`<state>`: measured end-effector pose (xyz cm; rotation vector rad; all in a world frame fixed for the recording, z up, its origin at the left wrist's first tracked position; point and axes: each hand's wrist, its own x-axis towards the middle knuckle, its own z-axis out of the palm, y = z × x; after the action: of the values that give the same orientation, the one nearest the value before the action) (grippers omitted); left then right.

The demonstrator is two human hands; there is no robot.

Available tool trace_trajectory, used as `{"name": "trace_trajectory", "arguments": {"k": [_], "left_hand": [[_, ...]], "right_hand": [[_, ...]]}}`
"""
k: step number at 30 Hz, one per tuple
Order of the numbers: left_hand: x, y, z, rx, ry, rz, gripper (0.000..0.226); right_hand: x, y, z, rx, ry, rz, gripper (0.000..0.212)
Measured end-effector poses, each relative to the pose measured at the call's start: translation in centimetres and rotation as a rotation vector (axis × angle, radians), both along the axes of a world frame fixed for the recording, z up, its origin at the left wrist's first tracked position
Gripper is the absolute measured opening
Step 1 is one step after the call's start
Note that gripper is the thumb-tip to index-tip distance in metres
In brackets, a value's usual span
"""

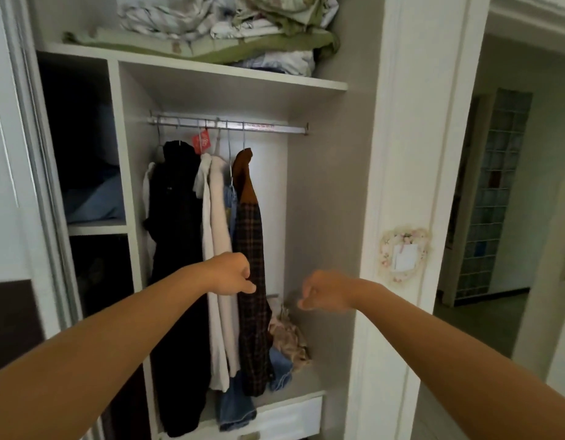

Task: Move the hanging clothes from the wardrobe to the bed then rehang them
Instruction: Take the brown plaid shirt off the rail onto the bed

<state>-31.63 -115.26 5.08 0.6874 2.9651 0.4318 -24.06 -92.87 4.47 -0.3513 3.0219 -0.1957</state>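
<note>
Several garments hang from a metal rail (pixel 230 126) in the open wardrobe: a black garment (pixel 174 223), a cream one (pixel 216 217), and a brown and plaid one (pixel 249 236) on the right, with denim (pixel 232 198) behind. A red tag (pixel 201 142) dangles from the rail. My left hand (pixel 232 274) is stretched out in front of the plaid garment with fingers loosely curled; I cannot tell whether it touches the cloth. My right hand (pixel 325 292) hovers in the bare right part of the compartment, fingers loosely curled, holding nothing.
Crumpled clothes (pixel 286 341) lie on the compartment floor above a white drawer (pixel 294 414). Folded bedding (pixel 230 27) fills the top shelf. Dark cubbies with blue fabric (pixel 93 198) stand at the left. A doorway (pixel 497 201) opens to the right, past a white frame.
</note>
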Motion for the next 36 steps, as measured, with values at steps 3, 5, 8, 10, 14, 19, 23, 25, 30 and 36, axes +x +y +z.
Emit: {"name": "trace_trajectory", "arguments": {"k": [3, 5, 8, 10, 14, 19, 23, 25, 30, 36], "left_hand": [[-4.0, -0.8, 1.4, 0.024, 0.031, -0.01, 0.031], [-6.5, -1.1, 2.3, 0.023, 0.061, -0.014, 0.03], [-10.4, -0.9, 3.5, 0.033, 0.111, -0.007, 0.029], [-12.8, -0.5, 4.4, 0.045, 0.165, 0.008, 0.032], [-16.8, 0.5, 5.8, 0.085, 0.269, 0.042, 0.024], [-21.4, 2.2, 7.2, 0.119, 0.356, 0.092, 0.024], [-24.1, 3.3, 7.6, 0.113, 0.468, 0.102, 0.014], [-25.1, 3.7, 7.6, 0.125, 0.473, 0.08, 0.012], [-26.7, 4.8, 8.1, 0.12, 0.479, -0.011, 0.015], [-27.3, 5.2, 8.4, 0.041, 0.495, -0.103, 0.011]], "right_hand": [[-4.0, -1.6, 1.5, 0.02, 0.007, -0.009, 0.052], [-6.8, -2.4, 2.4, 0.018, 0.026, -0.02, 0.052], [-11.0, -2.9, 4.1, 0.008, 0.06, -0.02, 0.052], [-13.8, -3.0, 5.2, -0.01, 0.077, -0.014, 0.052], [-19.1, -2.8, 7.6, -0.065, 0.171, -0.029, 0.046], [-25.8, -3.2, 11.2, -0.162, 0.25, -0.037, 0.033], [-30.4, -4.2, 13.7, -0.188, 0.425, -0.079, 0.027], [-32.3, -4.9, 14.5, -0.224, 0.447, -0.069, 0.026], [-35.9, -6.3, 15.4, -0.216, 0.469, -0.046, 0.03], [-39.2, -6.7, 15.8, -0.147, 0.491, -0.094, 0.02]]}}
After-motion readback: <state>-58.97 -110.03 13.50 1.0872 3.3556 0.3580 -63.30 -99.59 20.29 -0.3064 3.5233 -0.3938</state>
